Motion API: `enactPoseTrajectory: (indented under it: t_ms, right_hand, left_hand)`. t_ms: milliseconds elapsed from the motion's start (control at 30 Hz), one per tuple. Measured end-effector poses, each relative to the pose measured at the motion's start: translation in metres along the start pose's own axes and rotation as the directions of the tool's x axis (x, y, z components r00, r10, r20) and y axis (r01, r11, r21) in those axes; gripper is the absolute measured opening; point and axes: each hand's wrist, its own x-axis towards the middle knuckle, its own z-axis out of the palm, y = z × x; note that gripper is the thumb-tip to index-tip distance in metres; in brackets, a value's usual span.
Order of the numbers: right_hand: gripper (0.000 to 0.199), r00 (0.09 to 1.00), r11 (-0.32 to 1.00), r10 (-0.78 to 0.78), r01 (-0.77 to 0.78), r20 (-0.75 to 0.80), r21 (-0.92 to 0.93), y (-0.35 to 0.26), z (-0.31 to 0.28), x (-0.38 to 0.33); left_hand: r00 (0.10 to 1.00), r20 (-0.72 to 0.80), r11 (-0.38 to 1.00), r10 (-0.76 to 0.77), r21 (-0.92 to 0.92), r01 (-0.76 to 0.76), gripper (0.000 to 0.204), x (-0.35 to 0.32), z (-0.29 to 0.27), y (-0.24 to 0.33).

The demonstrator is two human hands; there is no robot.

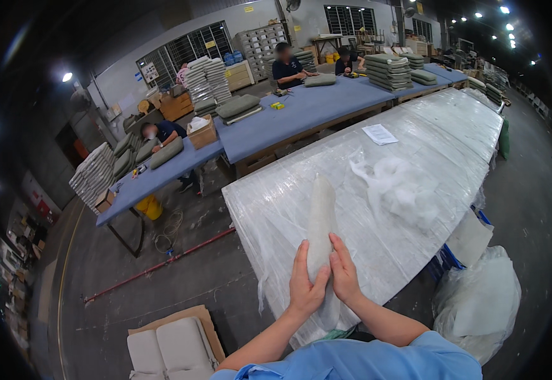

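Note:
A long, narrow, pale fabric cushion lies lengthwise before me on a table covered in clear plastic sheeting. My left hand presses along its left side, fingers straight and pointing away from me. My right hand does the same on the right side, so the cushion is held between both palms. The thumbs meet over its near part. Its near end is partly covered by my hands and wrists. To the right of the cushion sits a loose heap of fluffy white stuffing.
A paper sheet lies farther up the table. Blue-topped workbenches stand beyond, with stacks of grey-green cushions and several people working. Pale cushions on cardboard are at lower left. A plastic-wrapped bundle stands right. A red pipe crosses the floor.

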Motion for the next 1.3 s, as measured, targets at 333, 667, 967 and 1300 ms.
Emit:
enactPoseTrajectory:
  t_ms: [333, 667, 967, 1300]
  right_hand:
    - [0.056, 0.998, 0.994, -0.066, 0.068, 0.018, -0.090, 0.000, -0.032, 0.000]
    - [0.060, 0.641, 0.564, -0.402, 0.736, 0.654, -0.374, -0.024, -0.055, 0.054]
    - [0.051, 0.302, 0.426, -0.525, 0.903, 0.795, -0.062, -0.019, 0.016, 0.078]
    - [0.034, 0.206, 0.501, -0.569, 0.855, 0.796, 0.136, -0.023, 0.029, 0.094]
  left_hand:
    - [0.995, 0.061, 0.995, 0.080, 0.058, -0.084, 0.067, 0.004, 0.013, 0.009]
    - [0.972, 0.217, 0.987, 0.086, 0.116, -0.113, 0.063, -0.046, -0.077, -0.017]
    - [0.970, -0.204, 0.830, 0.132, 0.558, 0.004, 0.059, -0.095, -0.092, -0.005]
    - [0.950, -0.246, 0.803, 0.190, 0.596, -0.007, 0.052, -0.077, -0.083, -0.001]
